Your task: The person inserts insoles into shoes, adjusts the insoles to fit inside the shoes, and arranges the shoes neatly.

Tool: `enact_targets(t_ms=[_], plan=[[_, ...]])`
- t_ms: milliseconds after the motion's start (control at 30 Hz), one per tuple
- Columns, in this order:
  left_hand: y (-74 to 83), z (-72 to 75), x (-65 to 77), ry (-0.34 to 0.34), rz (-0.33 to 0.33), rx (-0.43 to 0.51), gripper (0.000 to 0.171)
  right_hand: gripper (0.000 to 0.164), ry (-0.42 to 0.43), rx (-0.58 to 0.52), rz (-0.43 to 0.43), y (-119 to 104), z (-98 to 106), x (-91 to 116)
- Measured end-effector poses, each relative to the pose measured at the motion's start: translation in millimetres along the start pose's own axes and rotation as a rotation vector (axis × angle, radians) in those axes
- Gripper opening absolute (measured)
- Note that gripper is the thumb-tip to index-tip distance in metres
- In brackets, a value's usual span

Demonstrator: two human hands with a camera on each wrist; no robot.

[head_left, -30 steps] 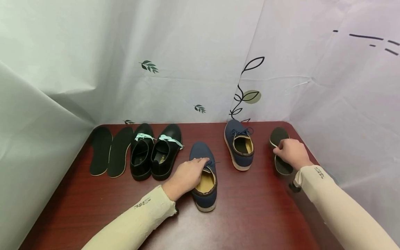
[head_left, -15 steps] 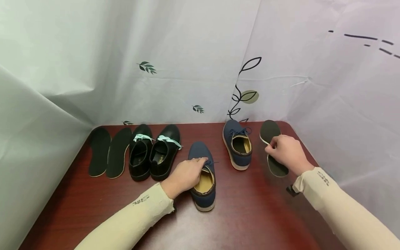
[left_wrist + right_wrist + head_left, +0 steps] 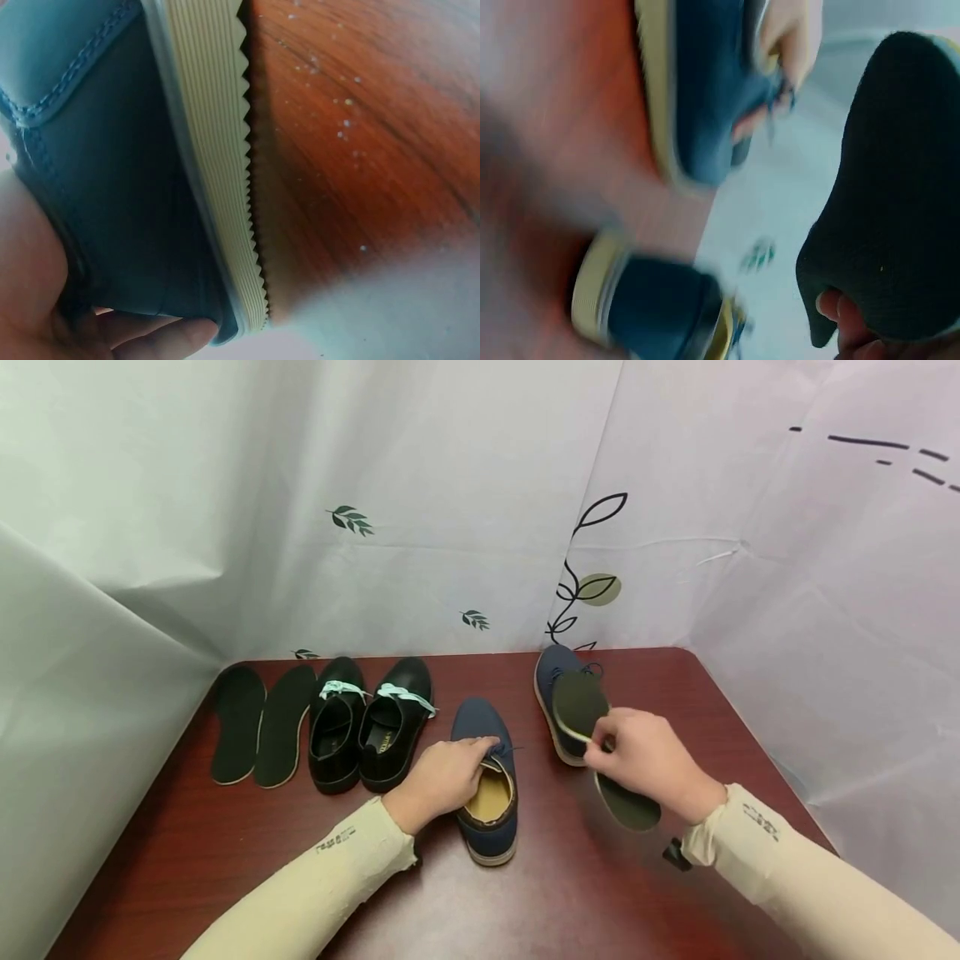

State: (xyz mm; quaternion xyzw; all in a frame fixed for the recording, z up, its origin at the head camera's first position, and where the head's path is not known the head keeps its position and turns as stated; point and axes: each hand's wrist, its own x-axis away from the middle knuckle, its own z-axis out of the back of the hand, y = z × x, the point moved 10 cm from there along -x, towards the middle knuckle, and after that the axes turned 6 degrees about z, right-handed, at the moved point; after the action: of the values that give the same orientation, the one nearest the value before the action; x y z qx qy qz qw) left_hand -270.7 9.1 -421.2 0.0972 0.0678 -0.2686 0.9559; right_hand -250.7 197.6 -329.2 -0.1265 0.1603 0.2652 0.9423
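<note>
My left hand (image 3: 442, 781) holds a navy lace-up shoe (image 3: 483, 717) at the tongue and laces, the toe pointing away. Its tan insides show, and in the left wrist view fingers reach along the shoe's blue side, above the ridged cream sole (image 3: 214, 120). A dark insole (image 3: 581, 700) with a pale edge is pinched at its middle by my right hand (image 3: 648, 760), raised over the table and slightly bent. In the head view it overlaps the second navy shoe (image 3: 552, 667), whose opening is mostly hidden behind it.
Left of the navy shoes stand two black shoes (image 3: 408, 681) with mint ties across them. Further left, two dark insoles (image 3: 281, 727) lie side by side on the red-brown table (image 3: 360, 860). White curtains (image 3: 420, 460) hang behind and at both sides.
My right hand has lifted the insole from the table's right side and carried it left, in front of the second navy shoe. The left hand keeps its place on the nearer shoe.
</note>
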Motion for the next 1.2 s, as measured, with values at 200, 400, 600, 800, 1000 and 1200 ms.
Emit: enact_targets(t_ms=[200, 400, 600, 800, 1000, 1200], plan=[[-2.1, -2.6, -1.5, -0.016, 0.002, 0.024, 0.039, 0.022, -0.066, -0.045, 0.128, -54.8, -10.9, 11.2], [-1.6, -1.8, -3.8, -0.030, -0.004, 0.019, 0.039, 0.023, -0.143, -0.103, 0.193, -89.7, -19.0, 20.5], [-1.5, -1.7, -5.1, -0.072, 0.009, 0.033, 0.040, 0.025, -0.148, -0.130, 0.210, -104.3, -14.1, 26.8], [-2.3, -4.1, -5.4, -0.078, 0.015, 0.013, 0.041, 0.029, -0.209, -0.216, 0.243, -117.9, -18.1, 32.6], [-2.0, -6.2, -4.8, -0.090, 0.004, 0.018, 0.041, 0.028, -0.283, -0.225, 0.265, -127.1, -29.3, 33.3], [-7.1, -9.8, -5.0, -0.179, 0.040, 0.074, 0.044, 0.027, -0.346, -0.242, 0.262, -130.1, -35.9, 32.6]])
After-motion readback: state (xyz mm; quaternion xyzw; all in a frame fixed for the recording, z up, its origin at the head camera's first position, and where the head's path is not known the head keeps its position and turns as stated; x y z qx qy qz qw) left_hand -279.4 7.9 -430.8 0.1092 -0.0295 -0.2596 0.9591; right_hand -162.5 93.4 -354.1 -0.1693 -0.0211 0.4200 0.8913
